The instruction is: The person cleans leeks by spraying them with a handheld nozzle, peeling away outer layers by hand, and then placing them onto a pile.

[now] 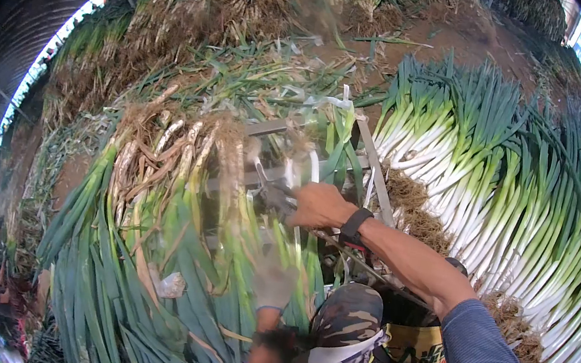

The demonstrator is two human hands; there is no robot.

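Untrimmed green onions with brown roots and dry outer skins lie in a wide heap in front of me, their green leaves toward me. My left hand, in a pale glove, is over their green stalks, and motion smears its fingers. Farther forward, my right hand is closed beside a blurred grey object at its fingers, whose kind I cannot make out. White stems of a few green onions show just beyond this hand. A black band circles my right wrist.
A metal frame stands just beyond my right hand. Cleaned green onions with white stems lie in a long row at right. Rooted bundles are piled along the back, and loose leaf scraps cover the soil between.
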